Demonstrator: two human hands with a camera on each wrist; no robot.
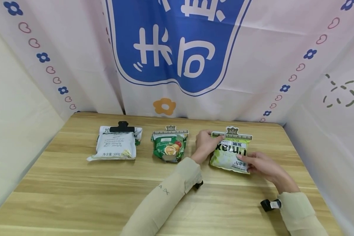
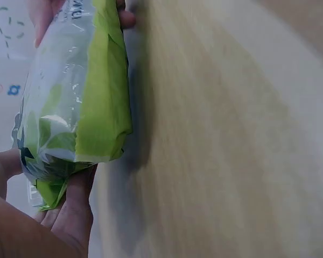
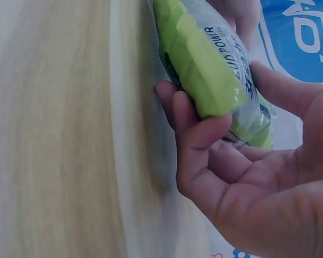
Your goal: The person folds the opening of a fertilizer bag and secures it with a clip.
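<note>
A green and white plastic bag (image 1: 228,157) is at the right of the table, its folded top closed by a wide clip (image 1: 232,133) with a brown crest. My left hand (image 1: 205,144) grips the bag's upper left corner by the clip, thumb in front and fingers behind. At the lower right edge, my right hand (image 1: 264,165) holds the bag between thumb and curled fingers, as the right wrist view shows. In both wrist views the bag's green underside (image 2: 102,107) faces the wooden table, with a shadow beneath it.
Left of my hands stands a dark green bag (image 1: 168,147) with fruit pictures and a similar crested clip. Farther left lies a white bag (image 1: 116,146) with a black clip (image 1: 122,127). A printed curtain (image 1: 85,82) hangs behind the wooden table (image 1: 85,193).
</note>
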